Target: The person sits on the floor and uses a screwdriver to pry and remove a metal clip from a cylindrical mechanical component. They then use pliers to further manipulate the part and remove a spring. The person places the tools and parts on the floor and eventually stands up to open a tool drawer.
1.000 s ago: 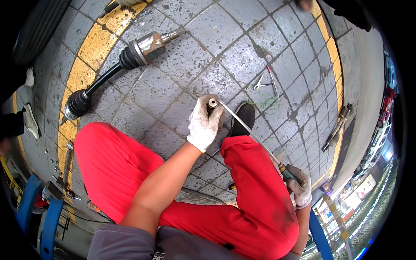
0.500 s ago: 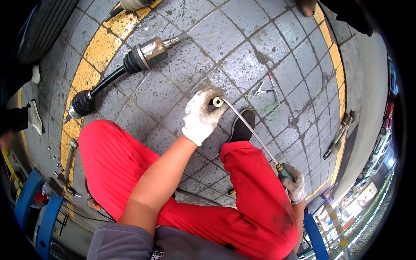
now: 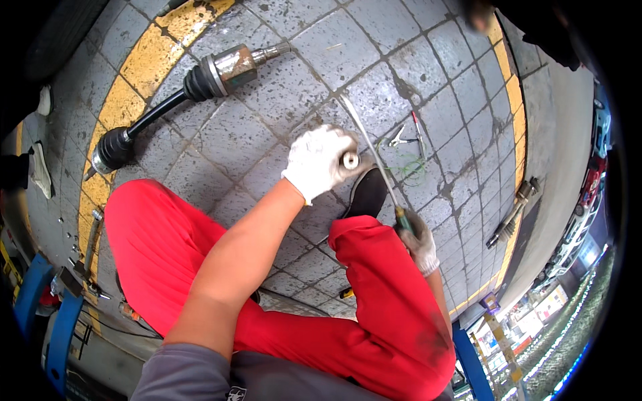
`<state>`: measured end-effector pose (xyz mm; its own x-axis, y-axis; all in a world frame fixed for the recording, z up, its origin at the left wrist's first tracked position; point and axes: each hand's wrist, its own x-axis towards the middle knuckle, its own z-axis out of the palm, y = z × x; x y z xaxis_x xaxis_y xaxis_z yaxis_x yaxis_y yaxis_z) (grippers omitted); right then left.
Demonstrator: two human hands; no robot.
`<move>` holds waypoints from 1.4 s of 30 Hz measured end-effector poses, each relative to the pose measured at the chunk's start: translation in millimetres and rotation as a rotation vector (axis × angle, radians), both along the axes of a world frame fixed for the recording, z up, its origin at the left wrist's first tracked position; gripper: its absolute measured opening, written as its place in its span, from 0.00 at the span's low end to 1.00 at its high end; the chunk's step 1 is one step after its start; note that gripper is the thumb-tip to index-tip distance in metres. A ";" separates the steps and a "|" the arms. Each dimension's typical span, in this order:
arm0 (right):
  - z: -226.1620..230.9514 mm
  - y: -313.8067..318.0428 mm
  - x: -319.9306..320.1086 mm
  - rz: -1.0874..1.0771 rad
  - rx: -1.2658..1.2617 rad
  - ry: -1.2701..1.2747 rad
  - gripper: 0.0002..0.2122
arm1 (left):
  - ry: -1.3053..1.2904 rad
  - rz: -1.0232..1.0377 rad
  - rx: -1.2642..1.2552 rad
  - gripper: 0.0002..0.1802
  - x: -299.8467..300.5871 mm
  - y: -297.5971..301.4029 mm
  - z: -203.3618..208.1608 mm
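In a white knit glove, my left hand [image 3: 315,162] is closed around a small round metal sleeve [image 3: 350,160], whose holed end faces up. My gloved right hand [image 3: 421,247] grips the green handle of a long screwdriver [image 3: 386,175]. Its steel shaft slants up and left, past the sleeve and apart from it, with the tip over the floor tiles. Beyond my left knee lies a drive axle [image 3: 234,68] with black rubber boots and a rusty joint housing. A metal clamp [image 3: 399,138] and a coil of thin green wire [image 3: 410,171] lie on the floor beyond the screwdriver.
Another axle piece [image 3: 513,212] lies by the yellow line at right. A long-handled tool [image 3: 89,248] and blue metal legs [image 3: 61,341] are at lower left. A bystander's shoe [image 3: 40,171] shows at left. My black shoe [image 3: 368,194] is beneath the screwdriver.
My right hand has moved up and left with the screwdriver, so its tip now reaches past the sleeve instead of beside it. My left hand has turned and shifted slightly right.
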<state>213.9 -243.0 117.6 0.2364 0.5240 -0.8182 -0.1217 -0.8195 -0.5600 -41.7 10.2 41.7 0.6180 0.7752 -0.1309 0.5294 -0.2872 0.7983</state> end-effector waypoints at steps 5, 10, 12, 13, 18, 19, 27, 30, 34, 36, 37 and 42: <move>-22.9 92.6 -29.4 0.426 0.144 -0.263 0.26 | 0.272 0.022 -0.363 0.32 11.4 32.7 66.0; -14.5 137.4 -45.2 0.645 0.218 -0.289 0.24 | 0.405 -0.090 -0.460 0.32 8.9 33.2 77.4; 0.8 150.3 -49.4 0.387 0.254 -0.111 0.24 | 0.409 -0.117 -0.440 0.31 10.4 32.7 85.4; 16.8 162.5 -52.7 0.281 0.253 0.047 0.23 | 0.421 -0.145 -0.453 0.30 10.1 34.8 90.9; 48.9 195.3 -65.0 0.721 0.194 -0.229 0.24 | 0.407 -0.201 -0.304 0.25 6.4 8.6 75.2; 49.6 196.4 -65.7 0.769 0.193 -0.275 0.24 | 0.403 -0.264 -0.220 0.21 2.6 3.0 71.5; 33.0 186.1 -66.8 1.091 0.146 -0.419 0.23 | 0.354 -0.319 -0.070 0.19 -0.4 -36.6 42.8; 23.9 178.3 -65.8 1.150 0.155 -0.422 0.22 | 0.364 -0.326 -0.118 0.20 -0.6 -49.3 38.4; 8.8 156.8 -59.8 1.142 0.314 -0.431 0.21 | 0.296 -0.347 -0.153 0.23 0.6 -61.3 31.0; 6.6 151.6 -59.8 1.137 0.321 -0.454 0.21 | 0.247 -0.315 -0.126 0.24 2.2 -67.1 25.0; 5.6 149.7 -60.5 1.135 0.326 -0.465 0.21 | 0.268 -0.339 -0.118 0.24 2.9 -69.0 21.8; -6.3 130.6 -67.8 1.182 0.286 -0.475 0.21 | 0.295 -0.406 -0.135 0.21 -0.2 -79.8 6.7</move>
<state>146.1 -112.4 111.2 -0.2505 0.7530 -0.6085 0.8426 -0.1399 -0.5201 -41.9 -69.7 48.4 0.7873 0.4449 -0.4269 0.6045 -0.4208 0.6763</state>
